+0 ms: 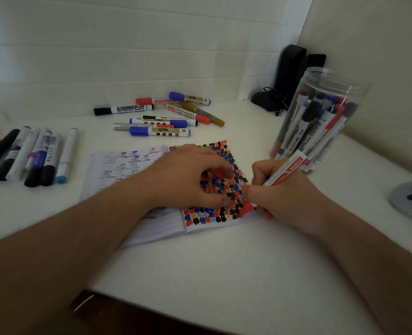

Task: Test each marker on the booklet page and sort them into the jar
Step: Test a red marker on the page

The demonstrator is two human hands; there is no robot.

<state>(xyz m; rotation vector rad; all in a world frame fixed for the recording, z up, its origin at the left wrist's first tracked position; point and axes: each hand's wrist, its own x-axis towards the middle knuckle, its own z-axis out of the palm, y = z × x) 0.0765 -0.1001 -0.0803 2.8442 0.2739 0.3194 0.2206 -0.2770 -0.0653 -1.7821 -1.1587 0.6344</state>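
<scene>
One marker (283,171) gripped by right hand (282,199).

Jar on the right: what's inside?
The clear jar holds a packed bunch of markers standing upright, caps black, blue and red. Exact count can't be told; they overlap, and the right hand with its red marker covers the base.

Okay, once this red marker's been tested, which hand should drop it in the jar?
The right hand. It already grips the red marker, and the jar stands just beyond it on that side. The left hand rests on the booklet, holding what looks like the red cap.
</scene>
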